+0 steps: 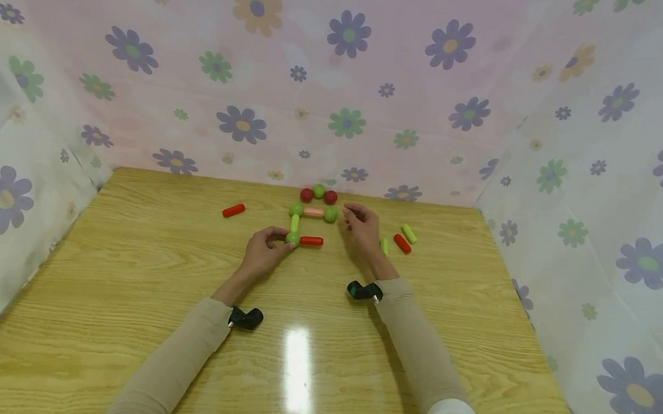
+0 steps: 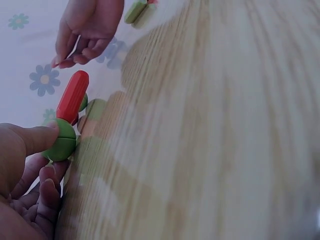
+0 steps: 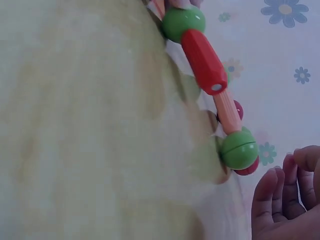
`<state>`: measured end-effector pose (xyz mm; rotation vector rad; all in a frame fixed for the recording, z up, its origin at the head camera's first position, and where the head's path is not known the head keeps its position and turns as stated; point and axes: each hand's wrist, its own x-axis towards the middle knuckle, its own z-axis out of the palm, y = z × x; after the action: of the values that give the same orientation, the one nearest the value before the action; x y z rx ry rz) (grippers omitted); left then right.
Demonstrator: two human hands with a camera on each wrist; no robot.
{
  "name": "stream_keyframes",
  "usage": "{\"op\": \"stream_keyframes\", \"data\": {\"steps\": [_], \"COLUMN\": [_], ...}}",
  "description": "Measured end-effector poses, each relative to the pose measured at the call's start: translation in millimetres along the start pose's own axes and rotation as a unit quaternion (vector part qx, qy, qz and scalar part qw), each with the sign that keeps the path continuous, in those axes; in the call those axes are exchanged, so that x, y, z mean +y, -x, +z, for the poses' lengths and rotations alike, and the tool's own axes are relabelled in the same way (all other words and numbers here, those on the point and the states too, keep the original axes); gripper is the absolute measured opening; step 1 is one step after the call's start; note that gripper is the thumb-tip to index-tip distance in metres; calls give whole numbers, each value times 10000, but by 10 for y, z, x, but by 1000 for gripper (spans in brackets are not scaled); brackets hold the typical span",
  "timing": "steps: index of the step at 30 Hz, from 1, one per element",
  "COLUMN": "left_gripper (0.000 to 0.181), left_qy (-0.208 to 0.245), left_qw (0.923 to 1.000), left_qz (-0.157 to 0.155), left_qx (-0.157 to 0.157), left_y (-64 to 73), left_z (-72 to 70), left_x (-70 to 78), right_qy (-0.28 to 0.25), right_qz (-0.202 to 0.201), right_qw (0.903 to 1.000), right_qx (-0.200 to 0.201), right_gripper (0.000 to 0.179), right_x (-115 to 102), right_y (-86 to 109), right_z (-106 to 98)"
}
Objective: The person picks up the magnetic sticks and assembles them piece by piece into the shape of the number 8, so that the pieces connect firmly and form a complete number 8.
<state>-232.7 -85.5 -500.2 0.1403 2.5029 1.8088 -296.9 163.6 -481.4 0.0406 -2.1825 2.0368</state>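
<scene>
My left hand pinches a green ball between thumb and fingers at the near corner of a bracket-shaped toy structure. From that ball a red rod points right, its free end showing a small grey disc in the right wrist view. A yellow-green rod runs back to a second green ball. There an orange-pink rod leads to a third green ball. Just right of this ball hovers my right hand, fingers loosely bent, nothing between thumb and fingertips.
Behind the structure sit two dark red balls with a green ball between them. A loose red rod lies to the left. Right of my right hand are another red rod and two yellow-green rods. Flowered cloth borders the wooden table.
</scene>
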Motion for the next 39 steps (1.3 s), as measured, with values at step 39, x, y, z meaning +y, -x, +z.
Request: {"op": "stream_keyframes", "data": {"steps": [39], "left_gripper": [34], "left_qy": [26], "left_qw": [10000], "left_qz": [7], "left_qx": [90], "left_y": [20], "left_z": [0], "left_x": [38], "right_qy": [2944], "right_qz": [-319], "right_qw": [9392], "right_qx": [-1738], "right_gripper": [33], "right_x": [-170], "right_y": [-589], "right_z": [127]}}
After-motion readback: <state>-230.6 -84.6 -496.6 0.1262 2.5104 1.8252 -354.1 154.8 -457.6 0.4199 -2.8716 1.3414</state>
